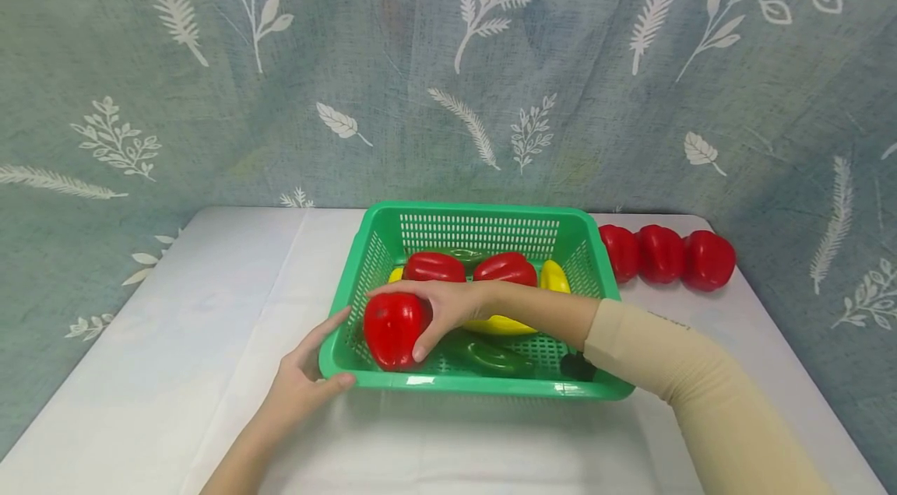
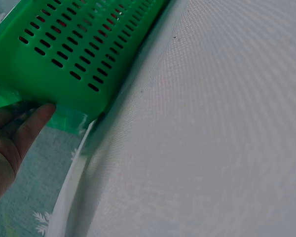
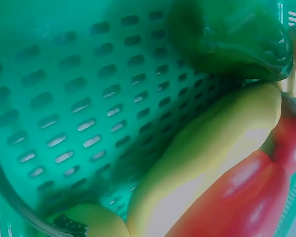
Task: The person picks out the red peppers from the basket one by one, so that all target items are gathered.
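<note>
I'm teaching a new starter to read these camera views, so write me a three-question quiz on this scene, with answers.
1. How many red peppers are visible outside the green basket?
2. True or false: the left hand touches the basket's near right corner.
3. What is the right hand gripping? A) something yellow B) a red pepper C) something green

Key:
1. Three.
2. False; it touches the near left corner.
3. B.

A curtained-off work spot: a white-covered worktop (image 1: 203, 324) with blue-green fabric (image 1: 413, 28), printed with white leaves and sprigs, hanging behind it and at both sides. Whether this is a home, studio or lab cannot be told.
</note>
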### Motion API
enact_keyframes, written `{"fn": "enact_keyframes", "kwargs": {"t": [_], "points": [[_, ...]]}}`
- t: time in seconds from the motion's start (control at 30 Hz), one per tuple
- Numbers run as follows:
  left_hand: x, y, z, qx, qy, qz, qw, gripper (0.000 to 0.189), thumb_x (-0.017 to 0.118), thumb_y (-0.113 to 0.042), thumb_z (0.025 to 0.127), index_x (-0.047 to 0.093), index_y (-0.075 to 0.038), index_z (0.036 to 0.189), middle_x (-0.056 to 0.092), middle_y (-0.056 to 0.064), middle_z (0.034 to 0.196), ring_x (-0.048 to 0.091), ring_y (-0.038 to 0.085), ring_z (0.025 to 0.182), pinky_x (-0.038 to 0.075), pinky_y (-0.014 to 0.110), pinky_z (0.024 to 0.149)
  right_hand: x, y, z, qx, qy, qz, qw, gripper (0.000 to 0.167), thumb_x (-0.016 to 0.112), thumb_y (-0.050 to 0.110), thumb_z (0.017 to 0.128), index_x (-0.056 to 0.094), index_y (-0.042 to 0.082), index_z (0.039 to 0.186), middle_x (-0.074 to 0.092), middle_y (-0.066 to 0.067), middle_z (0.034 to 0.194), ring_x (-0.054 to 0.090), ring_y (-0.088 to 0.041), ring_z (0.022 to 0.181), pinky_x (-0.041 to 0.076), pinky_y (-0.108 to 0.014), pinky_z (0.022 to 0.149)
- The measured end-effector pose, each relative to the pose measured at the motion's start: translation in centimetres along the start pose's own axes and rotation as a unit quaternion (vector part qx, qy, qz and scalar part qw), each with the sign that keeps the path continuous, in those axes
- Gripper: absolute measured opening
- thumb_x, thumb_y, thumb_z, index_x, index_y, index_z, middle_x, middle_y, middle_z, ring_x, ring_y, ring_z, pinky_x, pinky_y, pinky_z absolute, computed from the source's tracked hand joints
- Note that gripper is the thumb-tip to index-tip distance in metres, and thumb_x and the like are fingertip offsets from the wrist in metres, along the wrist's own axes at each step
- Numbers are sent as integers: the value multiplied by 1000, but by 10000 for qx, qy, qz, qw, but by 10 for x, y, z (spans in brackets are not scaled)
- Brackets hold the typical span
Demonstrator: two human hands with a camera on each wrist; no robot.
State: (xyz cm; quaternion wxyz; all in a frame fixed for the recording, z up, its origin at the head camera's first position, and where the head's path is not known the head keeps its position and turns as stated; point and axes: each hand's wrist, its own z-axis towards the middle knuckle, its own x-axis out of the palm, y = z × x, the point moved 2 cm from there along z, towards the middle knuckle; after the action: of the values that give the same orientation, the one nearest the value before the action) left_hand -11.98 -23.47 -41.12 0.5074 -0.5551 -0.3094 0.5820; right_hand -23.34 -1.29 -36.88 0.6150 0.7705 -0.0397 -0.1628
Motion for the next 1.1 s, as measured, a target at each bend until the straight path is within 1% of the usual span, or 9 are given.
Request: {"fn": "enact_keyframes", "kwargs": {"t": [0.13,0.27,0.33,0.4,0.5,0.6,0.7,0.9,1.1], "points": [[0,-2,1,31,-4,21,10000,79,70,4,77,36,-17,146,39,-16,144,36,-10,127,44,14,93,2,1,1,-96,-49,64,9999,85,79,10,72,35,25,143,46,3,132,43,-14,121,55,-35,86],[2,-5,4,-52,32,127,9999,77,71,-2,80,36,-20,146,38,-5,147,33,-10,128,45,16,92,-2,3,3,-156,-112,-82,9998,85,80,10,70,37,26,141,47,4,131,44,-14,121,55,-35,86],[3,-6,6,-120,50,255,9996,75,71,-6,81,36,-23,146,37,-1,148,31,-10,128,44,16,92,-5,5,2,-194,-150,-143,9996,85,80,9,70,37,25,141,47,3,132,44,-14,121,55,-35,86],[3,-7,7,-189,66,344,9992,75,71,-8,82,36,-26,146,36,2,149,28,-10,129,41,14,94,-10,7,0,-184,-235,-230,9993,85,80,10,69,37,25,141,47,3,132,45,-15,121,55,-35,86],[1,-8,8,-200,28,517,9985,77,72,-9,81,36,-27,146,36,0,149,26,-11,131,35,11,97,-16,10,-5,-190,-312,-97,9993,83,79,8,71,36,23,142,45,0,134,45,-18,121,55,-37,87],[0,-7,6,-143,-14,511,9986,77,72,-6,80,36,-26,146,36,-3,150,24,-10,132,30,9,99,-20,13,-9,-185,-322,137,9992,82,77,6,72,36,21,142,45,-2,135,45,-20,122,54,-38,88],[-2,-6,3,-111,-45,495,9987,78,71,-4,80,36,-25,146,35,-7,150,23,-10,133,29,7,99,-24,17,-12,-267,-292,341,9986,83,76,3,72,35,18,143,45,-5,136,45,-22,122,53,-40,90],[-1,-2,2,-73,-52,414,9991,78,71,-2,79,36,-23,146,33,-12,150,24,-12,131,29,7,100,-33,26,-19,-246,-406,335,9983,84,75,4,72,33,20,144,44,-5,137,43,-24,123,53,-41,90],[-1,-1,2,-1,-31,346,9994,79,71,0,79,36,-21,146,34,-8,151,24,-11,132,26,6,101,-38,36,-26,-229,-476,202,9984,85,75,5,72,33,21,144,43,-5,138,43,-26,124,53,-42,90]]}}
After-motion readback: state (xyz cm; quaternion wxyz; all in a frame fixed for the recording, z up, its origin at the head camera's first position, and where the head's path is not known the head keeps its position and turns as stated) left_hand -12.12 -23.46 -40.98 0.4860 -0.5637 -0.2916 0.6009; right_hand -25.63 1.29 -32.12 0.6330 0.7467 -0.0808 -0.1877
